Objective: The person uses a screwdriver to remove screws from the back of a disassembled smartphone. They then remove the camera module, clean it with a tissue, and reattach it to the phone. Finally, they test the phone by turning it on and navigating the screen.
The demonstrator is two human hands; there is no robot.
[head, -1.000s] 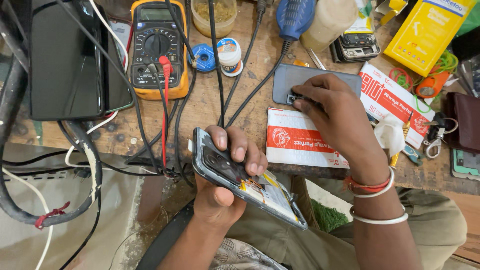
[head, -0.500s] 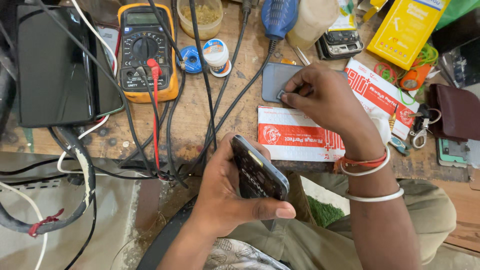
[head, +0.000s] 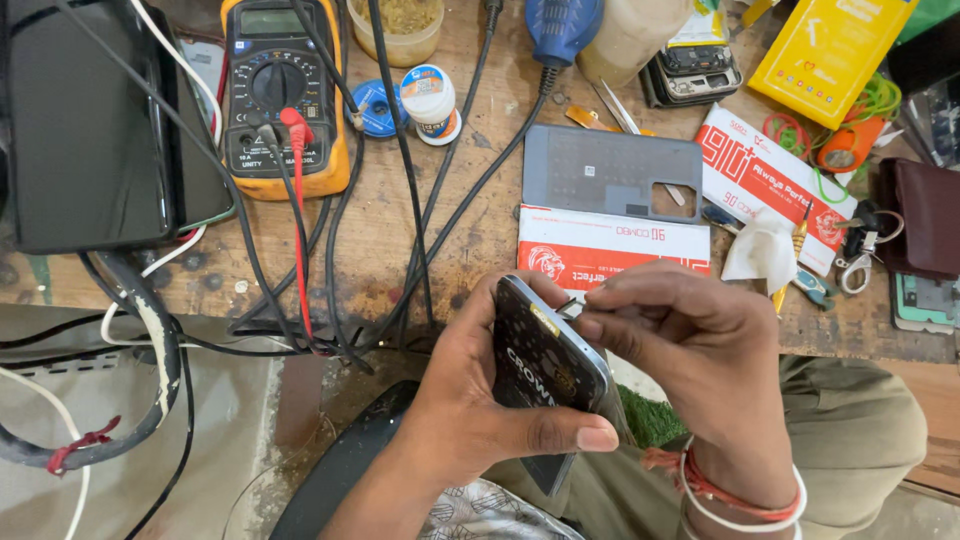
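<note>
The smartphone [head: 545,375] is held edge-up over the lap, just in front of the workbench [head: 400,250], so its side rail faces the right hand. The left hand [head: 480,420] is closed around the phone body, thumb across its dark face to steady it. The right hand [head: 690,340] pinches a small metal piece [head: 568,307] against the upper edge. The grey back cover [head: 610,172] lies set aside on the bench, beside the yellow multimeter [head: 280,95].

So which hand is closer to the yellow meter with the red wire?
The left. The left hand holds the phone below and to the right of the yellow meter. The right hand is farther right, pinching at the phone's top edge.
</note>
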